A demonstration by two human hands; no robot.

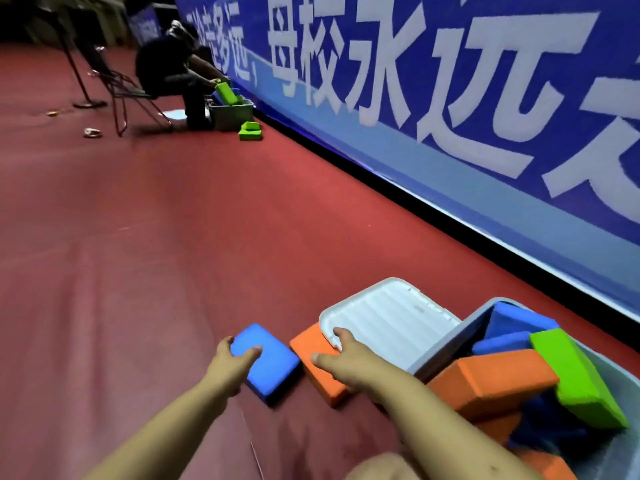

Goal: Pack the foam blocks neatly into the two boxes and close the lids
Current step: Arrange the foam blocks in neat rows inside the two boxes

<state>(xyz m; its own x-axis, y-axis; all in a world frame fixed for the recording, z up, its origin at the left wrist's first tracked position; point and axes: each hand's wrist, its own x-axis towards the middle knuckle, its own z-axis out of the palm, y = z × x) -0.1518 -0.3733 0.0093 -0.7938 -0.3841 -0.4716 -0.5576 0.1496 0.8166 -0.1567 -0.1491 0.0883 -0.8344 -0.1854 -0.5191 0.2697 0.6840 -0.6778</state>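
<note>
Head view: left hand (231, 362) grips near corner of blue block (265, 362) flat on red floor (138, 254), thumb on top. Right hand (341, 358) holds edge of white lid (388, 323), thumb over orange block (317, 367) beside blue one; lid overlaps it. Grey box (446, 344) at right, open, holds orange, blue, green blocks (575, 372) jumbled. Blue banner (450, 116) behind. Seated person (162, 64) far off with another box.
</note>
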